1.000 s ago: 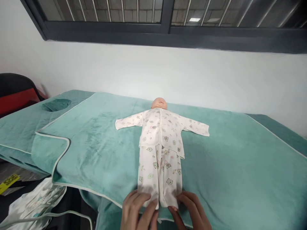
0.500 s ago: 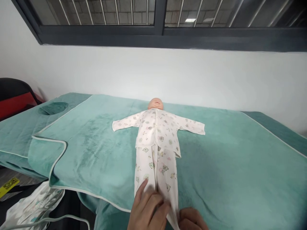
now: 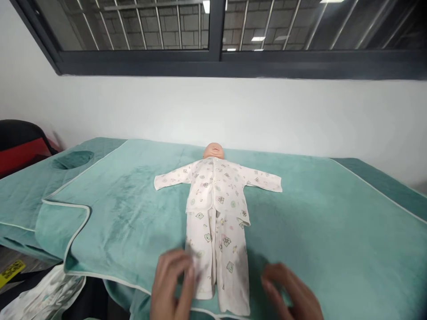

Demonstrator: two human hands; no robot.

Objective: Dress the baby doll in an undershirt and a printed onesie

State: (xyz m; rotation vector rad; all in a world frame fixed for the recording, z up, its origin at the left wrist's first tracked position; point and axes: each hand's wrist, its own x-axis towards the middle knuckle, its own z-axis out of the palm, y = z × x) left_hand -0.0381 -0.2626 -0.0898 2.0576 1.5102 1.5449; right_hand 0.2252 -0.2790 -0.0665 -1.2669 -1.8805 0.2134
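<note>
A baby doll lies on its back with its head toward the wall. It wears a white printed baby shirt, sleeves stretched out to both sides, and matching white baby trousers laid straight down. My left hand hovers at the left trouser leg, blurred, fingers bent and apart, with nothing held. Off the right side of the trousers is my right hand, its fingers curved and apart around empty space. Both trouser cuffs lie flat near the bed's front edge.
A green plush sheet with white piping covers the massage bed, which has a face hole at the left. White printed cloth lies low at the left, near a black and red chair. A white wall and barred window stand behind.
My hands have let go of the trouser leg and moved apart, left hand to the left, right hand to the right. The trouser legs now lie flat. The camera view has tilted up slightly.
</note>
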